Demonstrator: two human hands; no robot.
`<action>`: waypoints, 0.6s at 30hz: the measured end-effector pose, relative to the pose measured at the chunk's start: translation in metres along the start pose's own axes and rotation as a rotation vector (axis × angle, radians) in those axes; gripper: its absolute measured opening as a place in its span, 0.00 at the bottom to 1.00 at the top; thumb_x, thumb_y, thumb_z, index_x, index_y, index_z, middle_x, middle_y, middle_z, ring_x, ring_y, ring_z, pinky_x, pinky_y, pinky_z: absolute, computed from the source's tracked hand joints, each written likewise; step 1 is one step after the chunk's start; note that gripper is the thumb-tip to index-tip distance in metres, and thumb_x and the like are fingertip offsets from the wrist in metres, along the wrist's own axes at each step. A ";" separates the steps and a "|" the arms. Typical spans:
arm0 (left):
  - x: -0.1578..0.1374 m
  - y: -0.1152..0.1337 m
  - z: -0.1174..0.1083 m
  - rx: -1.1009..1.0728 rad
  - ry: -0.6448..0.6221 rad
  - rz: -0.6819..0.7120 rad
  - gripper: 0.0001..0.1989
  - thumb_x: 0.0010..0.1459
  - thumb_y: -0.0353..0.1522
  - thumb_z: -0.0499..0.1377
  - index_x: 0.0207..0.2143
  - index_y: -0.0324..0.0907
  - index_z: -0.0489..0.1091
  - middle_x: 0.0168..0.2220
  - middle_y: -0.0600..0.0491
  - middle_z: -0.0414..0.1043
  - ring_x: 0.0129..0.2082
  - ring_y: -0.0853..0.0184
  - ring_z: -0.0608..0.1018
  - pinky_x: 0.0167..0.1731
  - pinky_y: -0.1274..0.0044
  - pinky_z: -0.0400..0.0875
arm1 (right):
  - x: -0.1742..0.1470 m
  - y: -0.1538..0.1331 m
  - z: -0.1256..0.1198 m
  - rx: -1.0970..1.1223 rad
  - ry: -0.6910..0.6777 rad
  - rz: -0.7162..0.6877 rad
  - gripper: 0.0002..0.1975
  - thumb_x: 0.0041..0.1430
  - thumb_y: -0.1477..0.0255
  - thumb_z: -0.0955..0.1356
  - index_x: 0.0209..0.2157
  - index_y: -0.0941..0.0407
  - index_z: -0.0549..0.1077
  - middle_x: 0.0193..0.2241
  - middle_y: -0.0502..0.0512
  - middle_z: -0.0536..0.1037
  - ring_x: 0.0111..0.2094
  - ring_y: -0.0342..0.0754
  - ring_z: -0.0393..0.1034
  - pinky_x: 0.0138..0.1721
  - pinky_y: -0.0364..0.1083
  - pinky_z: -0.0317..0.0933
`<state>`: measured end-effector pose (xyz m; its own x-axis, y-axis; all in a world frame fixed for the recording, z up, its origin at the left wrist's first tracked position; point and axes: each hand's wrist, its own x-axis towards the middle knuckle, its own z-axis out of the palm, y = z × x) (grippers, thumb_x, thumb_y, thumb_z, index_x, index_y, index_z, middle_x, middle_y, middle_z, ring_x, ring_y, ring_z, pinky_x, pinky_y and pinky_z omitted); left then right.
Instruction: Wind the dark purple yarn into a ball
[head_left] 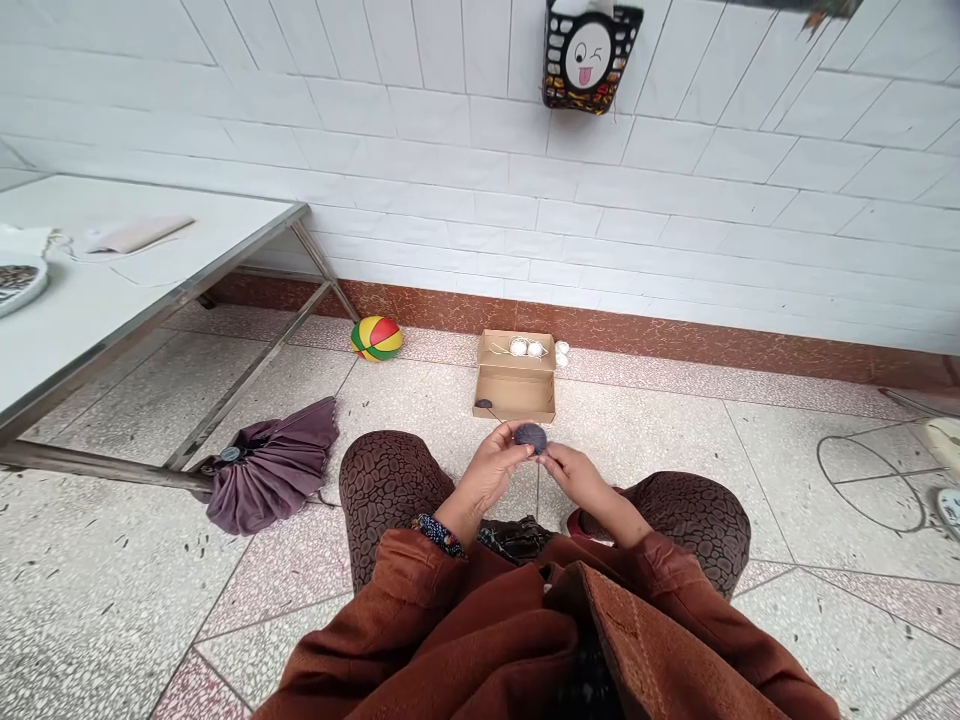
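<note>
Speckled floor, tiled wall behind. Left hand grasped a dark ball just this side of the open cardboard box. Right hand pinched by its edge, on what was too small to tell. Light, steady grip seemed best.

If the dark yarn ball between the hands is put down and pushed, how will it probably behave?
The dark yarn ball would probably roll, its outline being rounded. Its surface looks wound, so it is likely light for its size and slightly soft.
</note>
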<state>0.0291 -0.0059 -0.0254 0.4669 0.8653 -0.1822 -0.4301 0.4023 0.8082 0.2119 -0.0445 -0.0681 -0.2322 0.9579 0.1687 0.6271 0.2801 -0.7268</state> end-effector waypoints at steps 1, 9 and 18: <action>0.002 -0.001 -0.003 0.005 0.054 0.008 0.21 0.44 0.31 0.69 0.44 0.42 0.74 0.42 0.50 0.74 0.41 0.65 0.74 0.43 0.72 0.68 | -0.006 -0.002 0.004 0.001 -0.049 -0.019 0.14 0.71 0.65 0.60 0.34 0.54 0.71 0.31 0.53 0.75 0.34 0.47 0.71 0.39 0.45 0.65; 0.004 -0.007 -0.017 0.395 0.173 0.108 0.21 0.43 0.28 0.67 0.43 0.41 0.76 0.45 0.49 0.74 0.43 0.64 0.74 0.47 0.72 0.66 | -0.011 -0.050 -0.031 0.015 -0.150 -0.223 0.14 0.72 0.64 0.61 0.36 0.54 0.74 0.30 0.54 0.75 0.34 0.47 0.71 0.37 0.44 0.65; -0.007 -0.004 -0.005 0.211 -0.230 0.017 0.39 0.43 0.25 0.68 0.60 0.49 0.65 0.43 0.53 0.69 0.41 0.67 0.72 0.44 0.75 0.65 | 0.034 -0.016 -0.039 -0.022 0.105 -0.147 0.16 0.72 0.62 0.60 0.36 0.55 0.74 0.33 0.56 0.76 0.36 0.49 0.71 0.40 0.46 0.64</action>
<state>0.0237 -0.0121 -0.0300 0.6341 0.7713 -0.0558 -0.2806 0.2967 0.9128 0.2229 -0.0137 -0.0249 -0.2450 0.9074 0.3416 0.6088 0.4182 -0.6742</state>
